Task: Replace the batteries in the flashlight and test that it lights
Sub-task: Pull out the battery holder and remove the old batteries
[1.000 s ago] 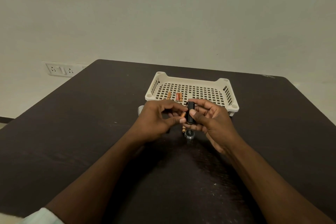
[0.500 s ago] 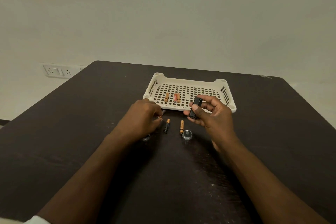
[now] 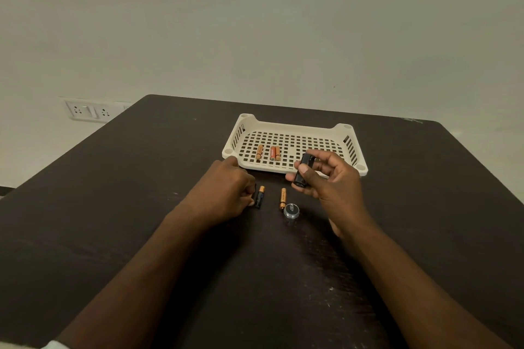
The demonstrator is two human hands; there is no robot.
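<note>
My right hand (image 3: pixel 331 187) holds a black cylindrical flashlight part (image 3: pixel 302 171) tilted above the table, just in front of the tray. My left hand (image 3: pixel 226 193) rests low on the table with its fingers curled; a copper-coloured battery end shows at its fingertips, most of it hidden. Right beside those fingertips lies a black-and-copper battery (image 3: pixel 259 197). An orange battery (image 3: pixel 282 198) lies further right, with a round clear-rimmed cap (image 3: pixel 291 210) just below it. In the tray lie three orange batteries: one (image 3: pixel 259 152) alone and two (image 3: pixel 275 153) side by side.
The white perforated tray (image 3: pixel 295 169) stands mid-table behind my hands. The dark wooden table (image 3: pixel 141 207) ends at a pale wall. A wall socket panel (image 3: pixel 88 110) is at the far left.
My left hand left the black part and went down left to the table, carrying a battery. My right hand lifted the black part slightly right. Two batteries and the cap came into view.
</note>
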